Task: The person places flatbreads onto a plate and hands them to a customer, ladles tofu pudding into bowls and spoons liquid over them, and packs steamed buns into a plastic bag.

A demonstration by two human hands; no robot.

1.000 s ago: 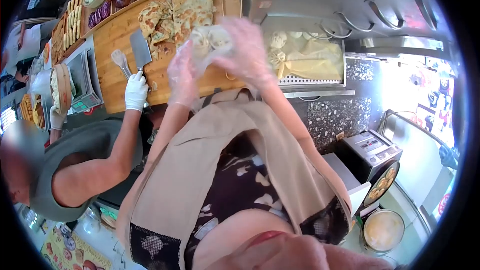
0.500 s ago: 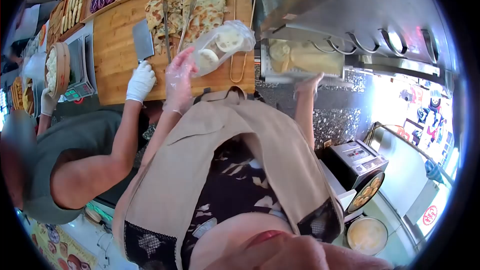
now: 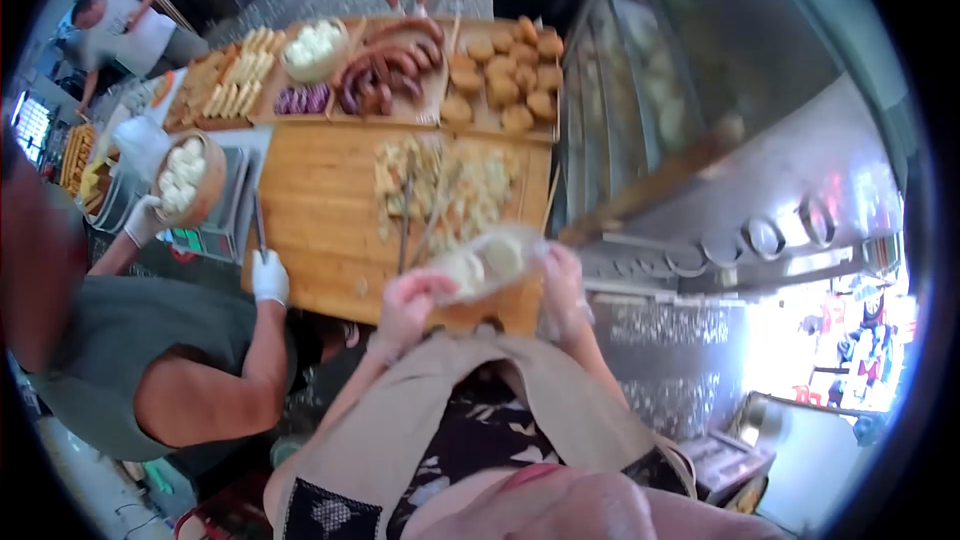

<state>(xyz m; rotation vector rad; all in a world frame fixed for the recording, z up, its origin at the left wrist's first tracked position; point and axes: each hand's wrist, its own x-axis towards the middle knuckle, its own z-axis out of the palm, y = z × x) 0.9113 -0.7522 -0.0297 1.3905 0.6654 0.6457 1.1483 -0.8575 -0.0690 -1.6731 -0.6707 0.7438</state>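
In front of my apron, a clear plastic bag [image 3: 484,275] with two round, pale flat pieces inside is stretched between my hands. My left hand [image 3: 405,308], in a thin transparent glove, grips its left end. The bag's other end is pinched by my right hand [image 3: 565,290], also in a clear glove. Just beyond the bag, cut-up browned flatbread [image 3: 478,185] lies on the wooden board [image 3: 320,210], with tongs [image 3: 405,225] on top. The bag is slightly blurred.
To my left a co-worker's white-gloved hand [image 3: 269,277] holds a cleaver [image 3: 261,225], seen edge-on; the other holds a steamer of white buns [image 3: 183,180]. Trays of sausages [image 3: 390,70] and round browned buns [image 3: 505,75] line the board's far side. A metal counter [image 3: 740,200] stands right.
My right hand has come from the metal tray at the right to the bag's right end. The view has tilted up. The co-worker's cleaver has turned edge-on.
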